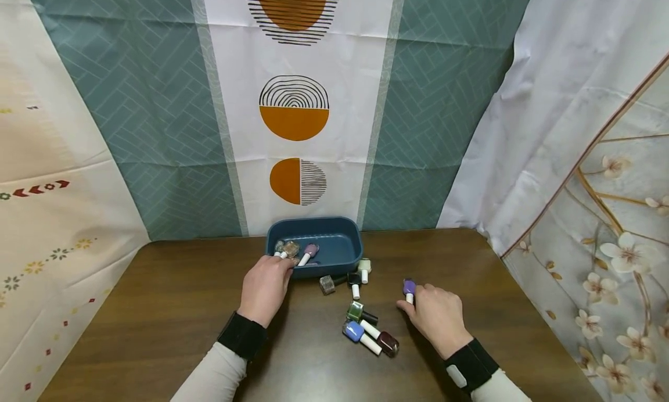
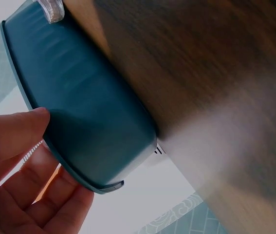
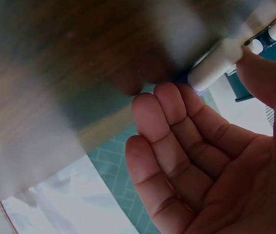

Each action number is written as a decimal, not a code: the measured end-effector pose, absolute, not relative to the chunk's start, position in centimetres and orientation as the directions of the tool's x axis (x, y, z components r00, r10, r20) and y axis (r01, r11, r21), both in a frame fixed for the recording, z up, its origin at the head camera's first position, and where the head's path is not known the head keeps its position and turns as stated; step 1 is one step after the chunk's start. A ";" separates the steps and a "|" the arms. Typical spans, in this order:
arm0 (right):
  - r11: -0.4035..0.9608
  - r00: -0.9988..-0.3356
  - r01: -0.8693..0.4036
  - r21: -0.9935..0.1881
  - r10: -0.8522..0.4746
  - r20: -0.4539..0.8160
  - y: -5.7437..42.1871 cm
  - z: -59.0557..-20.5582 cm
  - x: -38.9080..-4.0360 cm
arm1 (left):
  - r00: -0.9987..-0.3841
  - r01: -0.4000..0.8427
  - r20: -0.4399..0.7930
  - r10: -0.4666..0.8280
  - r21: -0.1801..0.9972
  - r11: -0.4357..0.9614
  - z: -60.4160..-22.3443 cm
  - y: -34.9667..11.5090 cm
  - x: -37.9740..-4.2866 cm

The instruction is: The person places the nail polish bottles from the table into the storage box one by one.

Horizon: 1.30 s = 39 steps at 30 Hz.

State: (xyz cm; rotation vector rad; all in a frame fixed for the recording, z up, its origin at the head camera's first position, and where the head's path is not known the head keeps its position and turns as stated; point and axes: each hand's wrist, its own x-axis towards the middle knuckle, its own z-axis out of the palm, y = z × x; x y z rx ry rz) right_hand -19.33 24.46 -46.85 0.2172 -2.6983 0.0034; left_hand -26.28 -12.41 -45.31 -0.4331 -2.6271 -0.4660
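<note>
My left hand grips the near left rim of a dark blue plastic bin. In the left wrist view the thumb lies on the bin's outer wall and the fingers are over the rim. Inside the bin are a mauve nail polish bottle, a gold glitter one and others partly hidden by that hand. To the right, my right hand pinches a purple nail polish bottle between thumb and index finger, its white cap toward me. The other fingers are loosely bent.
Between the hands lie a green nail polish bottle, a blue one and a dark red one. Close to the bin are a grey glitter bottle, a black one and a pale green one. Curtains hang behind the wooden table.
</note>
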 end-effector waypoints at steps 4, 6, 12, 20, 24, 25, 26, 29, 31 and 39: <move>0.989 -0.906 -0.148 0.029 -0.147 0.398 24.5 -46.8 -19.5 | -0.852 0.373 0.474 0.224 0.248 0.894 -45.1 -12.4 -26.4; 0.988 -0.906 -0.152 0.028 -0.151 0.396 24.6 -46.8 -19.5 | -0.856 0.369 0.466 0.222 0.251 0.895 -45.1 -12.3 -26.4; 0.986 -0.902 -0.163 0.045 -0.167 0.398 24.9 -47.0 -19.3 | -0.874 0.351 0.438 0.212 0.266 0.898 -45.3 -12.3 -26.1; 0.985 -0.912 -0.165 0.042 -0.169 0.374 25.4 -46.9 -19.5 | -0.872 0.351 0.442 0.209 0.268 0.897 -45.3 -12.3 -25.9; 0.988 -0.931 -0.150 0.018 -0.148 0.333 25.7 -46.9 -19.7 | -0.861 0.365 0.458 0.218 0.259 0.894 -45.3 -12.4 -26.1; 0.989 -0.933 -0.147 0.014 -0.143 0.329 25.8 -46.8 -19.8 | -0.857 0.370 0.465 0.222 0.255 0.893 -45.2 -12.4 -26.2; 0.989 -0.934 -0.146 0.011 -0.142 0.329 25.8 -46.8 -19.9 | -0.852 0.375 0.472 0.224 0.253 0.892 -45.2 -12.4 -26.3; 0.988 -0.928 -0.155 0.004 -0.147 0.342 25.9 -46.8 -20.2 | -0.838 0.385 0.496 0.227 0.242 0.890 -45.1 -12.3 -26.4; 0.987 -0.924 -0.162 0.003 -0.153 0.349 26.0 -46.8 -20.2 | -0.837 0.385 0.499 0.224 0.245 0.890 -45.1 -12.3 -26.3; 0.985 -0.925 -0.174 -0.003 -0.163 0.342 26.2 -46.8 -20.0 | -0.864 0.357 0.455 0.214 0.257 0.898 -45.3 -12.3 -25.9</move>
